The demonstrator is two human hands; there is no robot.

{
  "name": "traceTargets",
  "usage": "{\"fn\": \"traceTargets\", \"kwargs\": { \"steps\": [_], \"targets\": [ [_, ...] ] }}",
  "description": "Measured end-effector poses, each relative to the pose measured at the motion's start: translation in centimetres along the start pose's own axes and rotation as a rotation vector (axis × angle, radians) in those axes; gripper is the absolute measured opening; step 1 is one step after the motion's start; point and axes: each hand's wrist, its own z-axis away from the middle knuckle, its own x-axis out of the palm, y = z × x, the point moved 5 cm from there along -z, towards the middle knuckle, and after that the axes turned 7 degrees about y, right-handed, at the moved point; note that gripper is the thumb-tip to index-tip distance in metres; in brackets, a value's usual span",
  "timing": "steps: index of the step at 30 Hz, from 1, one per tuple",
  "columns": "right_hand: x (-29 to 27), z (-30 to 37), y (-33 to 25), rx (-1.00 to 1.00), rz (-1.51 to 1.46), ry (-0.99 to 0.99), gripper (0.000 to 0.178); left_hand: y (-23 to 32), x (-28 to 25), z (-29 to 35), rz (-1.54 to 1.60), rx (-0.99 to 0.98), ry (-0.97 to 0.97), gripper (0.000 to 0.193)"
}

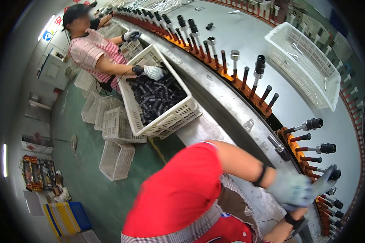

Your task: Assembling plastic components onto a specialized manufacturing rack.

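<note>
I see the left arm come out of a red sleeve [174,174] in the low middle of the frame and bend over to the lower right. Its gloved left hand [290,190] is curled and blurry, so I can't tell if it holds anything. The right forearm comes up from the bottom edge, and its right hand [323,183] sits partly behind the left one — right by a black-tipped metal piece [335,174]. I can't tell if those fingers pinch it or just touch it. That piece is at the lower right, in a row of others like it on the orange rack [290,139]. For writing, I see red signs [57,20] on the wall at the upper left — and a round blue sign [47,35] just beside them.
</note>
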Motion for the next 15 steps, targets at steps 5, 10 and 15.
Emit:
{"fn": "traceTargets", "kwargs": {
  "steps": [5, 10, 15],
  "targets": [
    [-1.5, 1.6, -17.9, 0.533, -0.634, 0.177, 0.038, 2.1, -20.0, 16.4, 0.116, -0.495, -0.166, 0.017],
    [1.5, 1.0, -42.0, 0.368, -0.931, -0.495, 0.022, 6.4, -36.0, 23.7, -0.006, -0.989, -0.237, 0.017],
    [7.2, 1.6, -64.2, -0.354, -0.895, -1.049, 0.023, 8.7, -49.2, 33.8, -0.434, -1.342, -0.071, 0.019]
  ]
}}
